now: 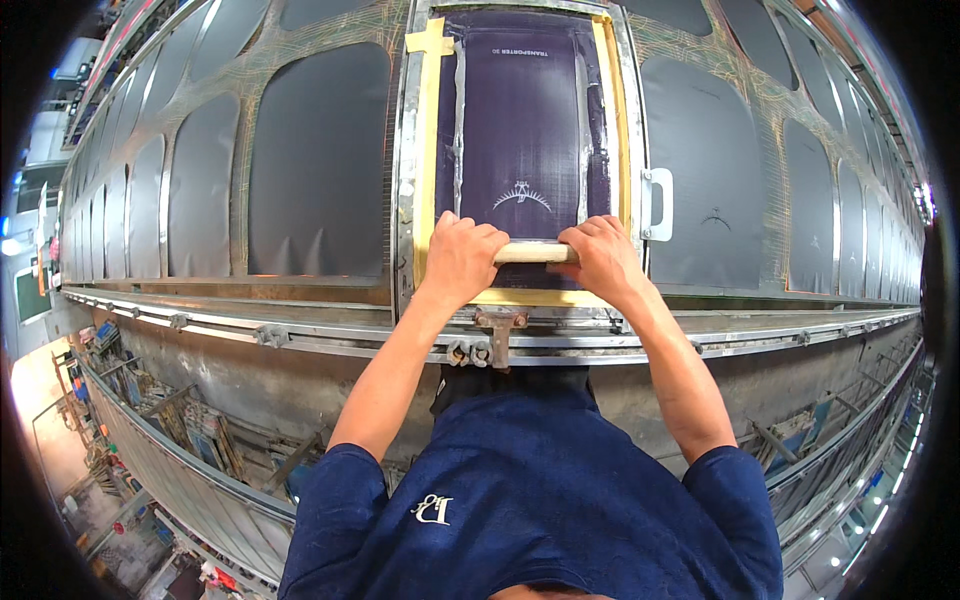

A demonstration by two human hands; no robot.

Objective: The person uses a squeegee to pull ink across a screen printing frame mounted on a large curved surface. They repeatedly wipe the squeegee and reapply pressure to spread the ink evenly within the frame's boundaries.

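Table (300, 300) of dark fabric panels (318, 160) bears the taped screen frame (424, 150); both fists, left hand (458, 262) and right hand (604, 258), clamp the wooden squeegee (534, 253) at its near end; uneven pressure could likely streak the print

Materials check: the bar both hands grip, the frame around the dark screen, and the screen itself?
Bar: looks like pale bare wood, matte, no shine; the left hand and right hand grip its ends. Frame: metal, likely aluminium or steel, grey and scuffed, lined with yellowish tape. Screen: dark, finely woven mesh by its faint grid sheen; the fibre cannot be told.
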